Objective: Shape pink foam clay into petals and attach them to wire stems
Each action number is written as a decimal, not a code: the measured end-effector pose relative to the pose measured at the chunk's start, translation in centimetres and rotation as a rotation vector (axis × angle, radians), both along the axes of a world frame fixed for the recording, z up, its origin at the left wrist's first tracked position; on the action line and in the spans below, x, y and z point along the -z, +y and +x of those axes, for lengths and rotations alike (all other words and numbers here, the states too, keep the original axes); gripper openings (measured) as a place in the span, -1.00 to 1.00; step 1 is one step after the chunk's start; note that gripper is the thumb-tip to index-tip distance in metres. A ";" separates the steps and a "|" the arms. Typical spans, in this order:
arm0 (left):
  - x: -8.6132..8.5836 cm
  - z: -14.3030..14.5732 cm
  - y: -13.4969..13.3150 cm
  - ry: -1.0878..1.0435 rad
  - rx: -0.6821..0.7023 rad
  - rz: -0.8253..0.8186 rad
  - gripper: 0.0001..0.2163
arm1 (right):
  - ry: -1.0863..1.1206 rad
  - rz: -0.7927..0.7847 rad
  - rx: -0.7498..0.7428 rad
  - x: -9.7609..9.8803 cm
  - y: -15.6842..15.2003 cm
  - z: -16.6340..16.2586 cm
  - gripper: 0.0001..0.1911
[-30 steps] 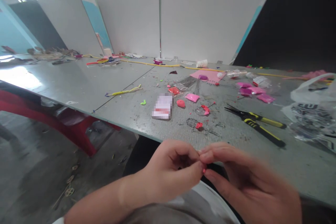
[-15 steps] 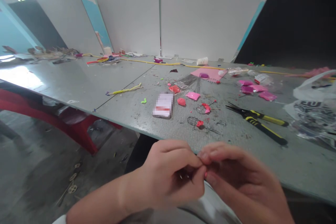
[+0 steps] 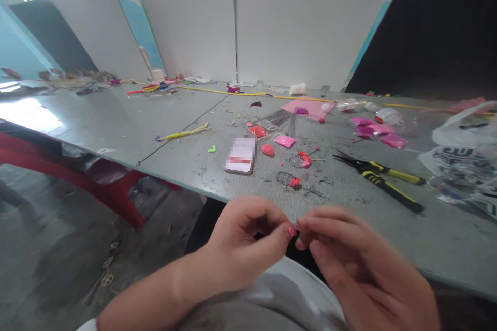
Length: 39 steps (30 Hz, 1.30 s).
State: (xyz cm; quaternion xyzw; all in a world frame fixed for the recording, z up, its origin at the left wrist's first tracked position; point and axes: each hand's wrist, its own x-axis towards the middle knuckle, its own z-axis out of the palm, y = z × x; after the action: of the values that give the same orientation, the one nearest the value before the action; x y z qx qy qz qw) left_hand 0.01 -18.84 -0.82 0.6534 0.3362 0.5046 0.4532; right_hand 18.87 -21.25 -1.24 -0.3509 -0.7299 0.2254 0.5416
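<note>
Close to my body, just in front of the table's near edge, my left hand pinches a small bit of pink modelling clay between thumb and fingertips. My right hand is beside it, fingers curved and thumb apart, its fingertips very near the clay; I see nothing held in it. On the table beyond lie a wire shape with red clay on it and a second one. A round coral clay lump sits behind them, beside a phone.
Black-and-yellow pliers lie at the right, near a white plastic bag. Pink clay packets, thin wires and a pink sheet are farther back. A red chair stands at the left by the table.
My hands have moved slightly apart; the right thumb has drawn away from the left fingertips. The pink bit now shows plainly at my left fingertips. The table's objects stay in place.
</note>
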 end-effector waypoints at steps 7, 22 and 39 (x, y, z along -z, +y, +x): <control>0.5 -0.4 0.2 -0.141 0.266 -0.419 -0.65 | -0.274 0.258 -0.143 -1.7 1.6 0.2 -0.67; 1.2 -0.5 1.1 -0.087 0.269 -0.549 -0.56 | -0.172 0.196 0.018 -0.9 0.8 0.9 -0.77; 0.4 -0.9 -0.2 -0.108 0.364 -0.606 -0.56 | -0.331 0.310 -0.174 -0.8 1.1 1.1 -0.62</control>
State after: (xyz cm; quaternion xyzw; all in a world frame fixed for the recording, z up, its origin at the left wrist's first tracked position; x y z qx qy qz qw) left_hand -0.88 -18.99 -1.22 0.5108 0.3242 0.3269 0.7260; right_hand 19.99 -20.16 -0.45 -0.2315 -0.8622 0.0959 0.4403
